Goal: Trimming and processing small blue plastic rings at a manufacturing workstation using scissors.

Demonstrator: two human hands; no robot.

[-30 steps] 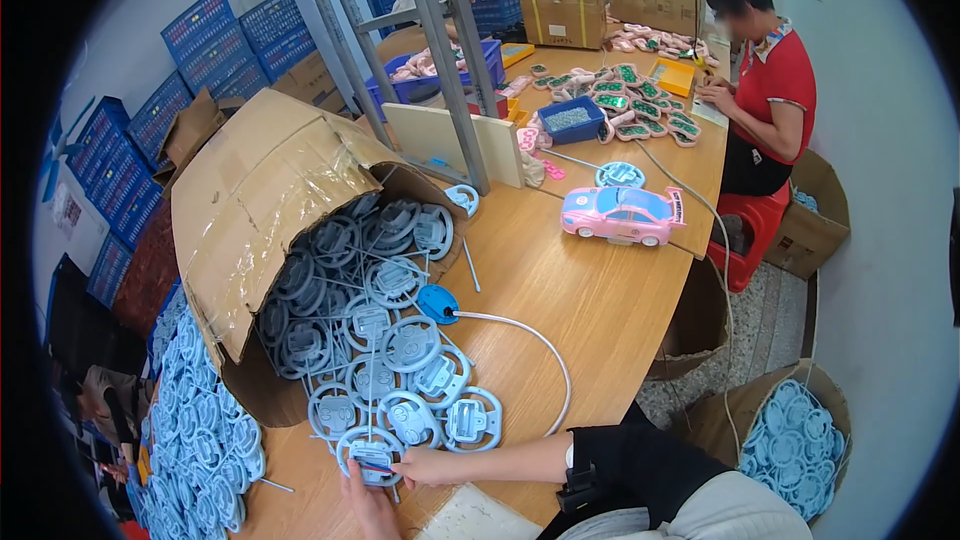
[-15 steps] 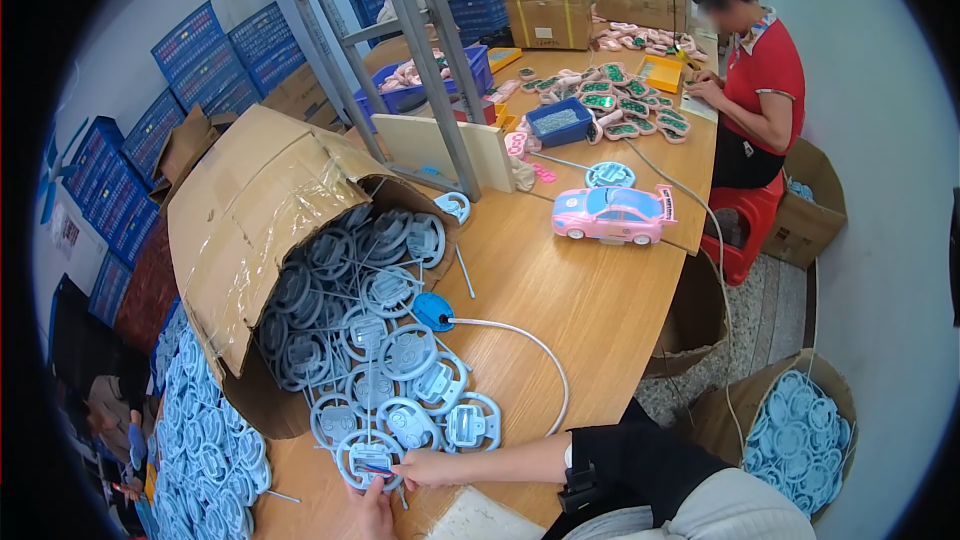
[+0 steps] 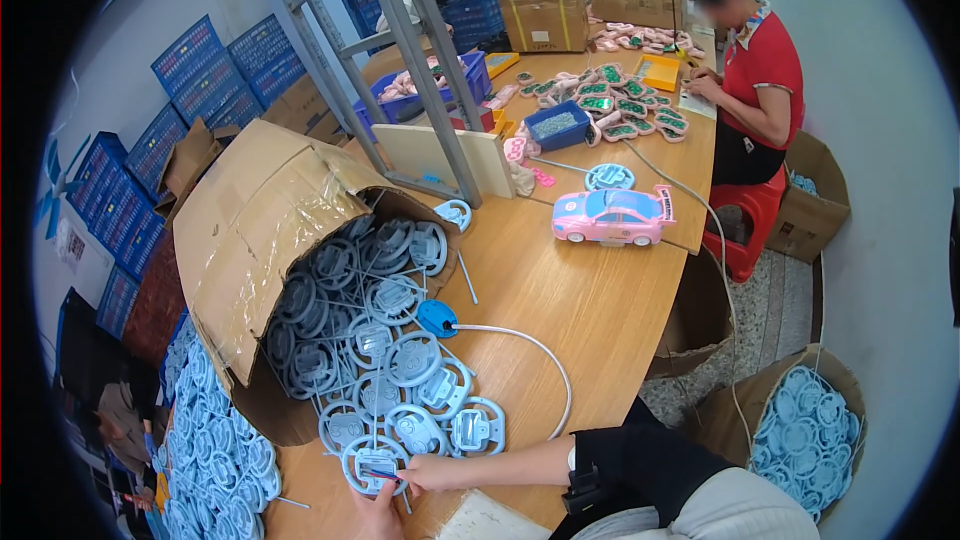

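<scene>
At the lower middle, my left hand (image 3: 378,516) grips the near rim of a light-blue plastic toy steering wheel (image 3: 350,470), thumb uppermost. My right hand (image 3: 428,473) reaches in from the right, its fingers closed at the wheel's lower right side. A thin blue-and-red object (image 3: 384,476) shows at those fingertips, lying across the wheel's center; its kind is too small to make out. Behind both hands, many similar wheels (image 3: 414,358) spill from a tipped cardboard box (image 3: 265,225). A blue oval part (image 3: 436,317) with a white cable rests against the pile.
More blue wheels (image 3: 215,470) are heaped at left, and others fill a carton (image 3: 808,435) at lower right. A pink-and-blue toy car (image 3: 612,216) stands on the table (image 3: 600,310). A metal frame (image 3: 440,90) rises behind. A co-worker in red (image 3: 770,70) sits at far right.
The view has shifted slightly. Both hands stay at the same wheel, and the blue-and-red object at the right fingertips sits a little differently over its center.
</scene>
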